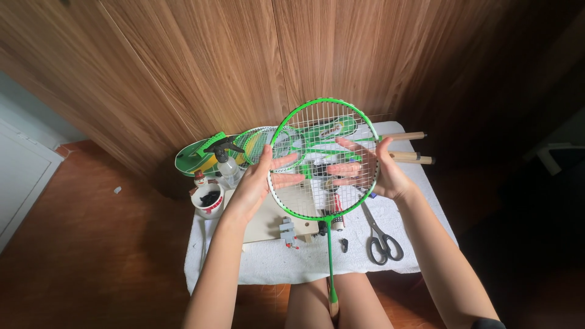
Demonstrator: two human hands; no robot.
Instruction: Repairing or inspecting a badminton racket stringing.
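A green-framed badminton racket (292,119) with white strings stands upright in front of me, its shaft running down to a wooden handle (333,303) between my knees. My left hand (259,180) presses against the left rim of the head, fingers spread behind the strings. My right hand (372,167) holds the right rim, fingers spread across the string bed. Behind it, more green rackets (201,155) lie on the table.
A low table covered with a white cloth (274,262) holds scissors (381,240), a clear spray bottle with black trigger (226,161), a small white cup (207,200), a beige board (268,216), and wooden handles (411,158). A wood-panelled wall rises behind.
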